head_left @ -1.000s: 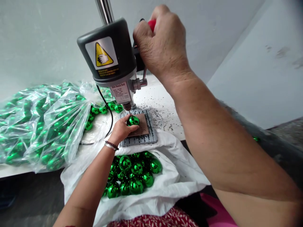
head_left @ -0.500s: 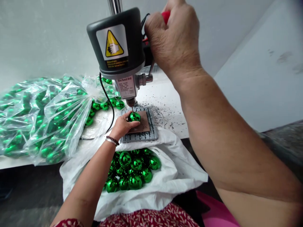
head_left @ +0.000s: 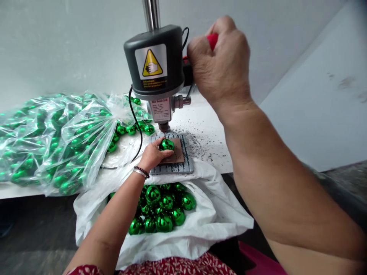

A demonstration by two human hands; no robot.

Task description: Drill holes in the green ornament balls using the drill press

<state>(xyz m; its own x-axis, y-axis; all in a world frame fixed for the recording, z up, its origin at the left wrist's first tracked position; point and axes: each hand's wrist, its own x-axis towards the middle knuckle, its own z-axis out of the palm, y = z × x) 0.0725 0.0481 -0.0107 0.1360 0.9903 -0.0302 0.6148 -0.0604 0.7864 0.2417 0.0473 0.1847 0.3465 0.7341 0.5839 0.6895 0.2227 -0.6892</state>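
A shiny green bauble (head_left: pixel 167 144) rests on a brown board (head_left: pixel 178 152) over the slotted base (head_left: pixel 188 160) of a mini bench drill (head_left: pixel 155 61). Between its thumb and fingers my left hand (head_left: pixel 153 154) grips that bauble from the left side. The drill's chuck (head_left: pixel 164 127) is right above it, and the thin bit points down at the bauble's top; whether it touches, I cannot tell. Raised at the upper right, my right hand (head_left: pixel 223 65) is closed round the drill's red-ended feed handle (head_left: pixel 212 41).
A clear plastic bag (head_left: pixel 57 141) full of green baubles lies at the left, with loose ones beside it. Nearer me, a white sack (head_left: pixel 212 217) holds several baubles (head_left: pixel 164 222). Dark shavings litter the white table (head_left: pixel 212 152). A black cable (head_left: pixel 140 141) hangs by the drill.
The whole view has shifted slightly, so the drill appears lower and further right. Both hands keep their grips, on the bauble and on the handle.
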